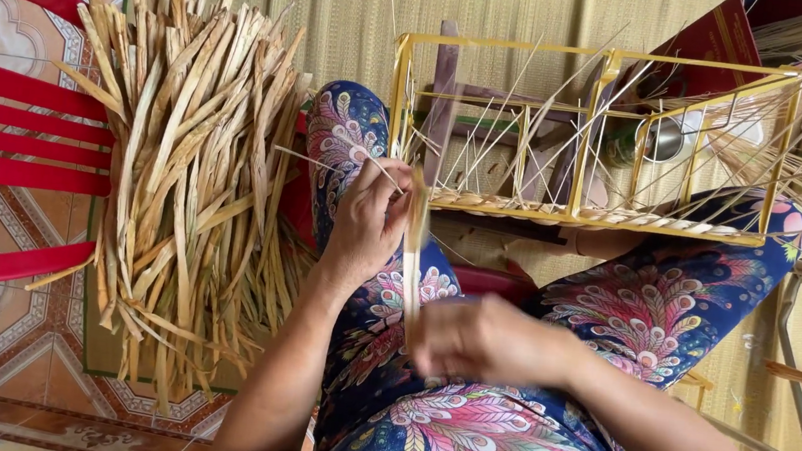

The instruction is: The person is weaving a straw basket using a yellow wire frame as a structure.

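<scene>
Mat on the tiled floor; person seated on it, legs in patterned trousers.

Big bundle of dried strips draped over a red chair, to the left of the knee. Bundle looks full, so most of the stock seems unused.

Yellow wire frame stands just beyond the knees. Only a low woven band runs along its bottom rail. Thin upright stakes rise bare above it. Judgement: weaving barely begun, walls all left to do.

Left hand raised near the frame's left corner, fingers pinched shut on the top of one strip. Right hand lower, over the lap, blurred; it seems closed on the strip's lower end, though the grip is not clear. Strip runs upright between the two hands, apart from the frame.
</scene>
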